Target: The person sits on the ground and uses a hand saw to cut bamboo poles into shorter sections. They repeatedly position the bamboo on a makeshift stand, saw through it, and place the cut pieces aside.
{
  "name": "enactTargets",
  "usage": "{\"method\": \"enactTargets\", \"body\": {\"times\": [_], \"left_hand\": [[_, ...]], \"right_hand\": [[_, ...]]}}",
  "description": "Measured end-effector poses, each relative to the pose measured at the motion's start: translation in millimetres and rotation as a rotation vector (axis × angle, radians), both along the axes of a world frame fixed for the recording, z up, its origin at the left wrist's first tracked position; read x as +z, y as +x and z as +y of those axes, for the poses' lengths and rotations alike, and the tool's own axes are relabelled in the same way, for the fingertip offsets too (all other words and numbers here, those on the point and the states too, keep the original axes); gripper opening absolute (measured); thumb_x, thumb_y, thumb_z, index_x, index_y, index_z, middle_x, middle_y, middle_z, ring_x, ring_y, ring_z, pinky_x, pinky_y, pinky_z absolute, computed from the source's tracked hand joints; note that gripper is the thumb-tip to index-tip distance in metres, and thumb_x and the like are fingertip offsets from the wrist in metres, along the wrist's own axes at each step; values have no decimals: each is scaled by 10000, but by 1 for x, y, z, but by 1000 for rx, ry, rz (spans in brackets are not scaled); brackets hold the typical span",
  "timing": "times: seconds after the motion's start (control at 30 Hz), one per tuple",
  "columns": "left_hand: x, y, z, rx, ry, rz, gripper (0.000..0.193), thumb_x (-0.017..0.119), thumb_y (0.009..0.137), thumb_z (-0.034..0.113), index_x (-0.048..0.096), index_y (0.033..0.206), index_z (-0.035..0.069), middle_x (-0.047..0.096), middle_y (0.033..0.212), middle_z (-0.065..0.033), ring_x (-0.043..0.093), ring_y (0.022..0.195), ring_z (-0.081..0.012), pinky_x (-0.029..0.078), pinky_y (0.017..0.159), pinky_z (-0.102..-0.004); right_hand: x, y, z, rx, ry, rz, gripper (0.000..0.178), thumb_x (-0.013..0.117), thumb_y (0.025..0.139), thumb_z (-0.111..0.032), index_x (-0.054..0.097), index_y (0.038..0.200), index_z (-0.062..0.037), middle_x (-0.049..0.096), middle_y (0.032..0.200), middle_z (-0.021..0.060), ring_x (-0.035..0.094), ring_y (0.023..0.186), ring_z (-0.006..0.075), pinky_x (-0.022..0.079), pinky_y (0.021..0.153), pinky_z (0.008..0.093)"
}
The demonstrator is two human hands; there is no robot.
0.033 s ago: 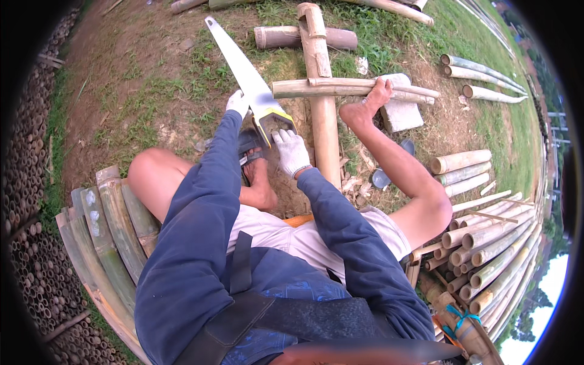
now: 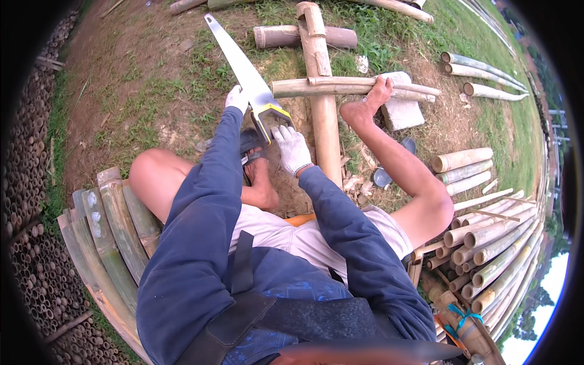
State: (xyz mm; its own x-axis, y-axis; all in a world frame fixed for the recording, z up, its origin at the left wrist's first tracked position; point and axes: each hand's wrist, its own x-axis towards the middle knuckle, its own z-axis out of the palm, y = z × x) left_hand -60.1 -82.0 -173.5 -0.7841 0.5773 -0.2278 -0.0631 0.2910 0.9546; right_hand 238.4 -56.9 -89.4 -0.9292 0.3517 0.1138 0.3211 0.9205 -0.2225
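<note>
Barely a shift: saw (image 2: pixel 244 70) nudged slightly farther out, left of the post (image 2: pixel 326 140). Left hand (image 2: pixel 237 98) at the blade (image 2: pixel 233 53), closure I can't tell; right hand (image 2: pixel 292 149) half-curled at the handle (image 2: pixel 275 109), grip unclear. Strips (image 2: pixel 347 89) unmoved across the post. I read adjusting, not cutting.
</note>
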Motion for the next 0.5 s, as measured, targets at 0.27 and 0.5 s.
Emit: {"method": "enactTargets", "body": {"times": [0.27,0.5], "left_hand": [[174,-39,1,-152,-132,158,402,711,966,320,742,1145,-39,795,957,-134,771,711,-187,628,552,-337],[262,61,51,-382,220,48,475,746,1035,386,701,1298,-6,771,1087,-109,757,896,-177,616,781,-326]], "right_hand": [[108,-22,3,-38,-337,512,690,876,735,-246,657,1347,-12,697,1227,217,668,1108,427,541,1009,511],[174,17,0,-311,-596,718,601,841,865,-124,632,1419,-28,688,1208,203,683,1127,379,527,1036,436]]}}
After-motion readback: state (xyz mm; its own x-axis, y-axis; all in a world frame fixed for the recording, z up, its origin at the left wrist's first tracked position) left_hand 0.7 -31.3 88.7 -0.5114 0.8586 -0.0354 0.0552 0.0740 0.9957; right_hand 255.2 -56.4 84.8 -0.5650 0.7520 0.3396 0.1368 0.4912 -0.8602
